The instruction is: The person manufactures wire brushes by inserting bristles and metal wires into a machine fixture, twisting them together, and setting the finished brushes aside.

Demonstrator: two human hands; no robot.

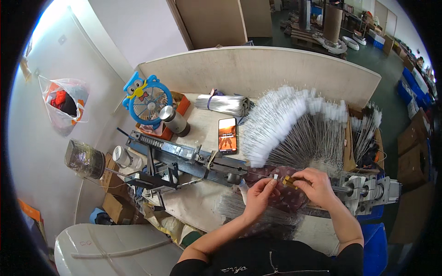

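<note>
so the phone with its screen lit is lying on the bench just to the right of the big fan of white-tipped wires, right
Not quite. The head view shows the phone, screen lit, lying on the bench just to the left of the big fan of white-tipped wires, not to its right.

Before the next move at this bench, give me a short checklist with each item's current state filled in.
1. Left hand pinches a small white piece at its fingertips: ok.
2. Right hand grips a small brass-coloured part: ok.
3. White piece lined up with the brass-coloured part: cannot tell, too small.
4. Both hands clear of the metal machine at the right: not ok, right hand sits right beside it.
5. Fan of white-tipped wire brushes lies behind the hands, apart from them: ok.
6. Phone lies flat, away from the hands: ok.
</note>
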